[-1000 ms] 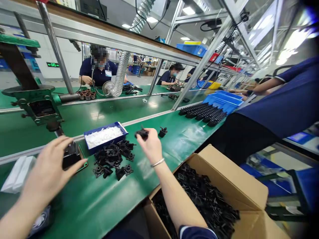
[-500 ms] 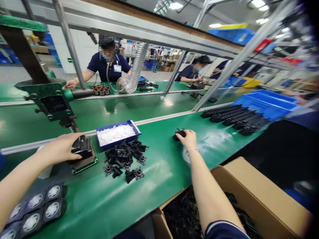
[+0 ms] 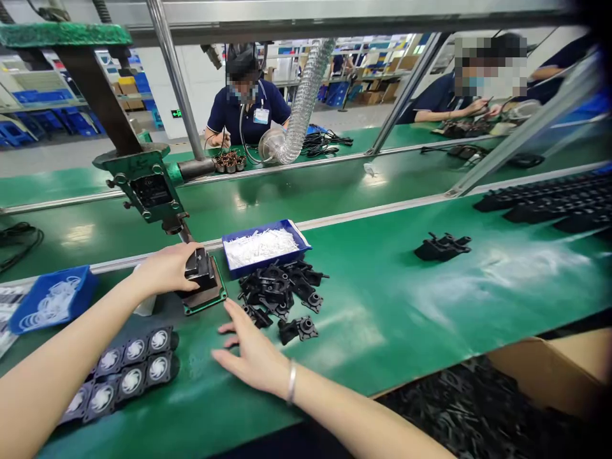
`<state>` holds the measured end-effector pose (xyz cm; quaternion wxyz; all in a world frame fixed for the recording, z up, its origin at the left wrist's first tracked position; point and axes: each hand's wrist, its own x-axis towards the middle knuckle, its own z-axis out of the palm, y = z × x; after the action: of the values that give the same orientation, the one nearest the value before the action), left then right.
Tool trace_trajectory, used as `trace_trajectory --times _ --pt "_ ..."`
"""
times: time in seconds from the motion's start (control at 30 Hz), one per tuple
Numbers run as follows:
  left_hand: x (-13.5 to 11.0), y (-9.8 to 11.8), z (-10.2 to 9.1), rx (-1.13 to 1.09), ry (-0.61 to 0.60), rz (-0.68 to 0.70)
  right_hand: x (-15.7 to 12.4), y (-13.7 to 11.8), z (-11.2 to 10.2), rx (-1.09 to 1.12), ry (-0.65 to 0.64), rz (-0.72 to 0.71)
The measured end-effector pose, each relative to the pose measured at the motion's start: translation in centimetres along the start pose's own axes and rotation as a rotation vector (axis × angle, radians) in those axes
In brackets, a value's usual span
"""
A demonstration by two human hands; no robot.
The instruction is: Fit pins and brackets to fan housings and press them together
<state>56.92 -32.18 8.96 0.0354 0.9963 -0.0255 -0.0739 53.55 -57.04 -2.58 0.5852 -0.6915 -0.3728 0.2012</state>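
The left hand (image 3: 165, 271) curls its grip around a black moulded plastic part (image 3: 199, 268) on the green fixture plate (image 3: 206, 299). The right hand (image 3: 255, 354), fingers spread, lies flat on the green desk (image 3: 382, 306) near a pile of black plastic parts (image 3: 282, 293).

One view only, from a camera worn on the person's head. It looks forward and down across the green tabletop (image 3: 382, 306), at close range to the person's own forearms, which enter from the bottom and left edges. The left hand (image 3: 165, 271) and right hand (image 3: 253, 354) sit in the lower left-centre. The far side of the line, with seated co-workers, fills the upper frame. Edges bend strongly, a wide lens.
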Motion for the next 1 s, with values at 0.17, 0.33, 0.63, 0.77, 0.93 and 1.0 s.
trace_trajectory --times 0.17,0.33,0.63,0.77,0.93,1.0 --pt "0.0 0.2 -0.2 0.028 -0.002 -0.01 3.4 3.5 4.9 0.197 0.159 0.193" --pt "0.0 -0.4 -0.3 0.02 -0.008 0.033 3.8 3.8 4.2 0.216 0.155 0.093" --pt "-0.7 -1.0 -0.4 -0.004 -0.013 0.041 3.1 4.2 3.8 0.153 0.015 0.013" --pt "-0.6 -0.6 -0.1 -0.018 -0.002 0.011 3.0 4.1 3.7 0.16 0.014 0.012" --pt "-0.7 -0.4 -0.2 0.004 -0.018 -0.005 2.9 4.4 3.9 0.182 0.024 0.027" --pt "-0.8 -0.3 -0.2 0.001 -0.019 -0.019 2.8 4.6 3.9 0.196 0.03 0.038"
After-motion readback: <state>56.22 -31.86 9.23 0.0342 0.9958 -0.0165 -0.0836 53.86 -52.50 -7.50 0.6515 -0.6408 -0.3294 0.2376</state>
